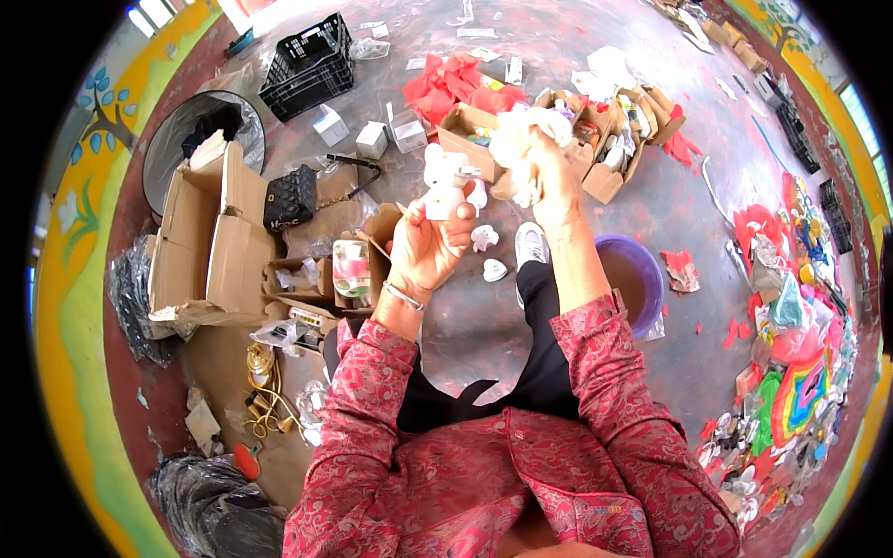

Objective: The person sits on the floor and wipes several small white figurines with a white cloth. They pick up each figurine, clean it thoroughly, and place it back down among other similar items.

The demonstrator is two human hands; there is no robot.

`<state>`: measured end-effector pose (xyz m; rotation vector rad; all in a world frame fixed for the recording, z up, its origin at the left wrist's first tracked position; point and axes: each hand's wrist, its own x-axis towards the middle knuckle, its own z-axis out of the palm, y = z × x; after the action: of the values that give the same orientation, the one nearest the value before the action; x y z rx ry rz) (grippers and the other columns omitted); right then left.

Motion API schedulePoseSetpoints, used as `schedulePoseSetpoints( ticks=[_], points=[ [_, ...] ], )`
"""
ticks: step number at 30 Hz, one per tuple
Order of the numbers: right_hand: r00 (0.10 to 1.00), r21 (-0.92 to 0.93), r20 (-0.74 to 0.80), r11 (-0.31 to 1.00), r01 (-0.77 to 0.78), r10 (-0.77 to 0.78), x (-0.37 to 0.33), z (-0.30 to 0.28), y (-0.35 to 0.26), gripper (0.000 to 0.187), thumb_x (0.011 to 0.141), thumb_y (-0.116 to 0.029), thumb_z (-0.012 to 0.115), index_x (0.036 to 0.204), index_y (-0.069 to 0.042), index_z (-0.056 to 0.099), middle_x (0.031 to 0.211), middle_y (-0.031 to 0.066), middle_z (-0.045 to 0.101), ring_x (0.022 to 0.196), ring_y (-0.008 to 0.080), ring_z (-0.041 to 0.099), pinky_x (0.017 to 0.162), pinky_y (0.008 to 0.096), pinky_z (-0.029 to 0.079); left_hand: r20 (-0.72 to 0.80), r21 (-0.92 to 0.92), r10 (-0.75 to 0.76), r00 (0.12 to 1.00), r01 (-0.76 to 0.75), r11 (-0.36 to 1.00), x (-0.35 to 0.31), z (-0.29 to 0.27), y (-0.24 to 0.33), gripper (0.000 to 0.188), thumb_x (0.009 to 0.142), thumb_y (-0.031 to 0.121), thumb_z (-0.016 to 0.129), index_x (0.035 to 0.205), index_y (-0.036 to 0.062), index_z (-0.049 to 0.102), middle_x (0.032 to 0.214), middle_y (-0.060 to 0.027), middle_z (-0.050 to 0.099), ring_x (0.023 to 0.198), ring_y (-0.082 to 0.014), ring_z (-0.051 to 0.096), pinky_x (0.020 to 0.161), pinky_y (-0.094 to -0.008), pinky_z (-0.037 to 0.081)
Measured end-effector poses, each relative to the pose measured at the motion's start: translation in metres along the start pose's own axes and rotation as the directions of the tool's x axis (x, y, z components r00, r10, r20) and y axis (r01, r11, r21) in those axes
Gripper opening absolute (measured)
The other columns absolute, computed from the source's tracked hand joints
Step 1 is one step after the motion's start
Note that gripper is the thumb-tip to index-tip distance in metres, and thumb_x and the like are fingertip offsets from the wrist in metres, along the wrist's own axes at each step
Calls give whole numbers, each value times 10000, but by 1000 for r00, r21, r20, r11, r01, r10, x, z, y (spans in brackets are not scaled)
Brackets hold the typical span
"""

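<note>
My left hand (428, 244) is closed around the lower part of a small white figurine (445, 172), held upright in front of me; it looks bear-shaped. Bunched in my right hand (555, 181) is a crumpled off-white wad (517, 139), cloth or soft paper, I cannot tell which. The wad is to the right of the figurine and apart from it. On the floor below the hands lie a small white scalloped piece (484, 238) and a white heart-shaped piece (495, 271). Behind the wad stand open cardboard boxes (605, 186) with mixed small items, partly hidden by my right hand.
A purple tub (654, 279) stands right of my legs. To the left are a large cardboard box (244, 251), a black quilted handbag (290, 197) and a round bin (251, 126). A black crate (307, 88) sits farther back. Colourful scraps (791, 335) pile up at right.
</note>
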<state>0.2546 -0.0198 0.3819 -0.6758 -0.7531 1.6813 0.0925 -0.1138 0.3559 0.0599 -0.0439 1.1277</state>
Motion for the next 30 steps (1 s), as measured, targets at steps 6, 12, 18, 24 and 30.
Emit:
schedulePoseSetpoints(
  ticks=[6,12,18,24,30],
  points=[
    [936,-324,352,942,92,30,-24,26,3,156,777,-65,618,927,-25,616,726,32,618,491,62,533,398,191,383,121,-79,-225,967,235,969,3,-12,-4,452,855,301,403,1168,-23,433,795,-109,476,546,-119,414,463,-237,379],
    [974,-383,226,917,110,-23,-18,23,8,156,739,-7,618,894,4,624,785,42,630,632,73,571,493,213,440,-125,333,-50,991,89,939,4,-6,-9,606,896,524,351,1167,-9,452,1001,-228,548,695,-236,590,568,-310,532],
    [999,-107,-19,994,32,-34,-4,16,17,141,756,-31,612,895,-9,626,746,50,621,545,91,556,438,211,414,-145,314,-20,989,65,947,4,1,-14,668,900,542,331,1179,-56,433,788,-120,530,605,-172,462,518,-247,397],
    [960,-351,13,898,265,-279,-31,26,-3,137,730,-12,585,865,-32,577,762,78,598,587,132,564,487,251,445,-85,366,155,984,-113,924,3,-12,1,527,913,488,337,1154,41,478,824,-105,558,662,-175,502,568,-284,425],
    [600,-678,639,18,735,-481,-50,46,29,200,640,-64,617,833,-113,591,898,84,513,754,272,574,640,363,477,-272,469,382,883,-225,854,6,-5,-2,423,925,432,311,1088,94,506,870,-48,612,702,-171,591,522,-285,446]
  ],
)
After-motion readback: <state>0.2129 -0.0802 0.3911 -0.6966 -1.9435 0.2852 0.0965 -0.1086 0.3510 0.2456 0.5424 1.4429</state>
